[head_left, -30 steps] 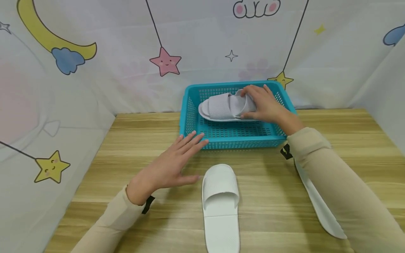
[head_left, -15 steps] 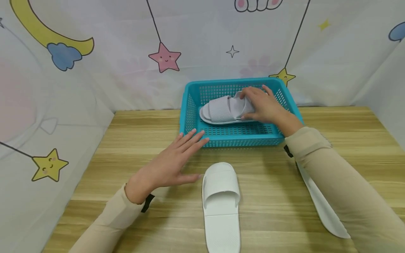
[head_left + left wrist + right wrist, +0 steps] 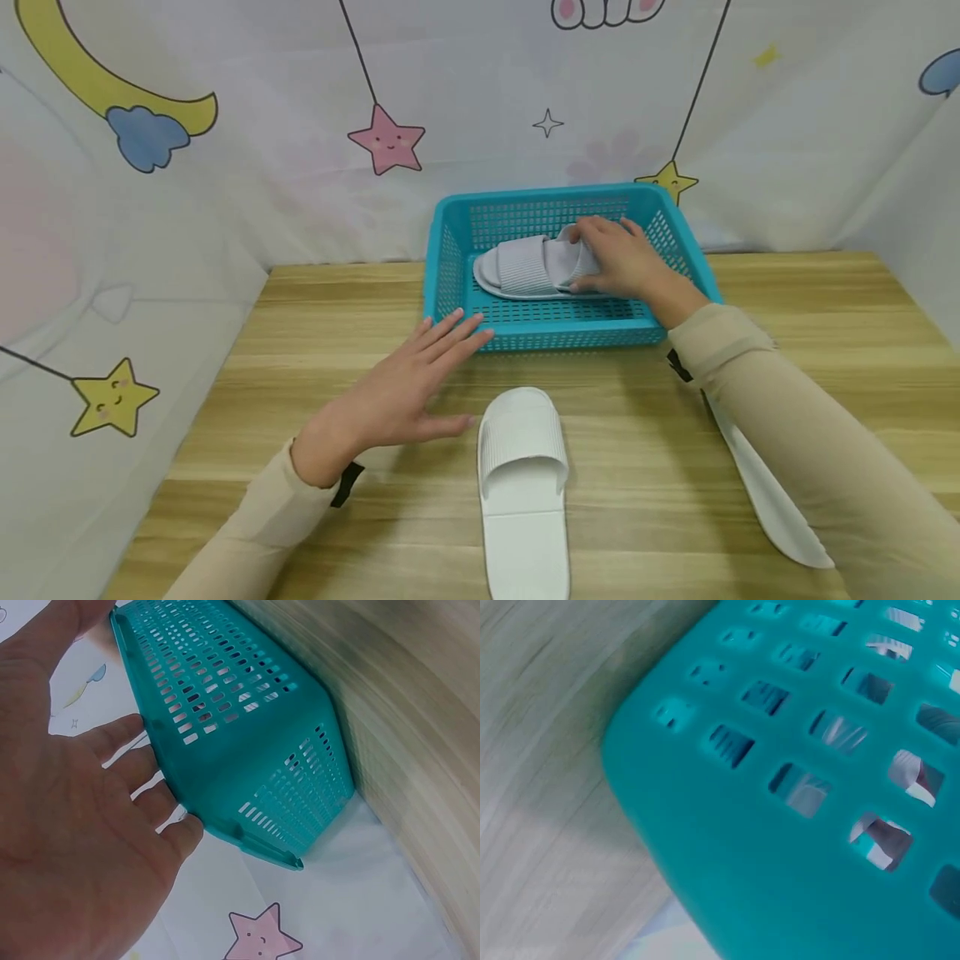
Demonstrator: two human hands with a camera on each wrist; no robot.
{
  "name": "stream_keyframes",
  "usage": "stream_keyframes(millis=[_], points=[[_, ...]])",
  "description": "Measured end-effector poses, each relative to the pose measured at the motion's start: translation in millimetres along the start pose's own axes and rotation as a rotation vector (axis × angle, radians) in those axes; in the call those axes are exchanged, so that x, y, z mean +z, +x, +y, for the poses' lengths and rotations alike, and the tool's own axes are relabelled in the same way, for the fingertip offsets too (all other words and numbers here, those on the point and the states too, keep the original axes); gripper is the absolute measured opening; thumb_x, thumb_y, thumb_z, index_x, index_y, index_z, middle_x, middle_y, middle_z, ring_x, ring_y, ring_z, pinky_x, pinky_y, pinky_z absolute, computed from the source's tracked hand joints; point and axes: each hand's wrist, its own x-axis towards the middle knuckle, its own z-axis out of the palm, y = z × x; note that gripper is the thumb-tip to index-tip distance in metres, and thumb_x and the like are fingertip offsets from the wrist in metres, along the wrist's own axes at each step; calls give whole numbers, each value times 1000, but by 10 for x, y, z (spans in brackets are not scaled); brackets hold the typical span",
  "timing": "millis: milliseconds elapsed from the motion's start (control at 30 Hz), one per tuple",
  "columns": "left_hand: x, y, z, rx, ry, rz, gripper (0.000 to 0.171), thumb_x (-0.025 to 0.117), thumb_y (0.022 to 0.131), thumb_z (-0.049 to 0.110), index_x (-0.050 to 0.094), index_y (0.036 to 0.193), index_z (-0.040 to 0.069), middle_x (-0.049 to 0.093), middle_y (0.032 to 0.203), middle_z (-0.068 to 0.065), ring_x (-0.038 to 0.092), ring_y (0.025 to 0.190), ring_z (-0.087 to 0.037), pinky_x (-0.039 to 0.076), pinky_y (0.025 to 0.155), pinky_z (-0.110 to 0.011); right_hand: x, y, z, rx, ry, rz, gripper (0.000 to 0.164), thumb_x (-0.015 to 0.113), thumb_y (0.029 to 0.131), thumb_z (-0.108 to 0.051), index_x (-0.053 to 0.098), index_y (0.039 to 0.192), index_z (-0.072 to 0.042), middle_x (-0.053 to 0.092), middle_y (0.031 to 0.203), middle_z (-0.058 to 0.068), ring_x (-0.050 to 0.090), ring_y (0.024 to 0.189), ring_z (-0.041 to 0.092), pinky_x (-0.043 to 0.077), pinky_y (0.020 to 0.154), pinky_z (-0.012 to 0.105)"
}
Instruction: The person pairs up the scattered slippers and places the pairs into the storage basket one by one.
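A pair of pale lilac-grey slippers [image 3: 525, 267] lies nested, sideways, inside the turquoise basket [image 3: 555, 335]. My right hand [image 3: 622, 262] reaches over the basket and grips them at the right end, thumb on the near side and fingers on the far side. In the right wrist view the basket wall [image 3: 727, 840] fills most of the picture, with bits of slipper showing through its holes. My left hand [image 3: 397, 387] is spread, fingertips at the basket's front left rim. The left wrist view shows those fingers [image 3: 154, 799] along the basket's rim.
A white slipper [image 3: 525, 517] lies on the wooden table [image 3: 337, 358] in front of the basket, toe toward it. Another white slipper [image 3: 772, 500] lies at the right, partly hidden under my right sleeve. A printed white cloth [image 3: 480, 100] hangs behind the basket.
The lilac-grey slippers have come down deeper and slightly nearer in the basket, with my right hand holding them. My left hand has stayed in place. The head view has shifted slightly.
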Motion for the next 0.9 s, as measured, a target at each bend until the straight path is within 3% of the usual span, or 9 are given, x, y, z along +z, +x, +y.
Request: stream_keyframes(millis=[200, 367, 667, 900], points=[[-22, -8, 2, -1, 0, 4, 97, 85, 91, 36, 31, 167, 9, 27, 174, -16, 16, 163, -37, 16, 128, -66, -2, 13, -52, 14, -69, 31, 77, 89, 89, -32, 48, 150, -9, 45, 160, 21, 44, 143, 46, 42, 108, 68], [-23, -11, 2, 0, -5, 5, 97, 85, 91, 35, 31, 167, 8, 27, 174, -15, 16, 163, -38, 15, 128, -66, 16, 11, -65, 57, -68, 50, 86, 89, 87, -35, 43, 156, -10, 46, 151, 23, 47, 133, 46, 50, 98, 66], [-1, -9, 1, 16, -20, 10, 96, 83, 92, 37, 31, 167, 8, 28, 173, -17, 18, 163, -40, 15, 128, -68, 63, -15, -69, 109, -3, -37, 87, 82, 92, -22, 33, 163, -7, 38, 157, 25, 44, 137, 47, 52, 100, 63], [5, -10, 0, 13, -16, 11, 97, 83, 92, 38, 31, 167, 8, 27, 174, -16, 16, 163, -39, 14, 128, -67, 50, -18, -83, 105, 16, -12, 87, 82, 92, -15, 32, 163, -5, 42, 156, 27, 47, 138, 48, 50, 105, 64]])
